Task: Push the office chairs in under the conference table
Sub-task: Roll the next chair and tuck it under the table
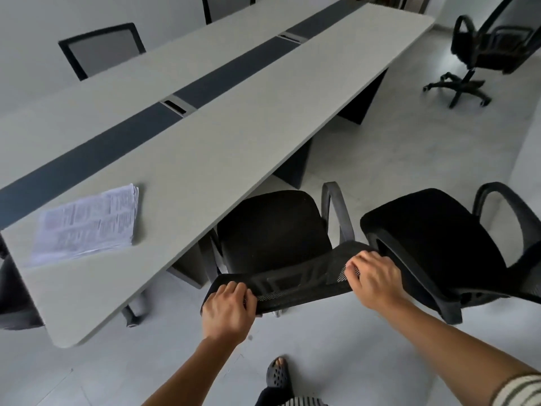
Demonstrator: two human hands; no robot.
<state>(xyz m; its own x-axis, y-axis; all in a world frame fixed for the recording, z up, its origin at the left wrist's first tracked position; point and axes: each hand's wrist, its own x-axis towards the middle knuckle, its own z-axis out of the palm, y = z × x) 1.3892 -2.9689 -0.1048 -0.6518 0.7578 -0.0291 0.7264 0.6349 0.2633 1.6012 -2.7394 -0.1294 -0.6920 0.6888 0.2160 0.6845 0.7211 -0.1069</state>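
Hands grip 1 chair's mesh backrest (292, 284): left hand (227, 310) and right hand (376, 281) closed over its top corners. Ahead of them, the seat (272, 227) sits partly under the conference table (205, 127). Pushing is underway; next likely needs a straight shove forward. No containers visible.

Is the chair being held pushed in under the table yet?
Partly in: the held chair's seat front sits under the table edge; most remains out.

The near chair's (272, 230) base is hidden beneath its seat. The stack of papers (87, 224) is too blurred to read. The right chair's (439, 244) backrest runs off the right edge.
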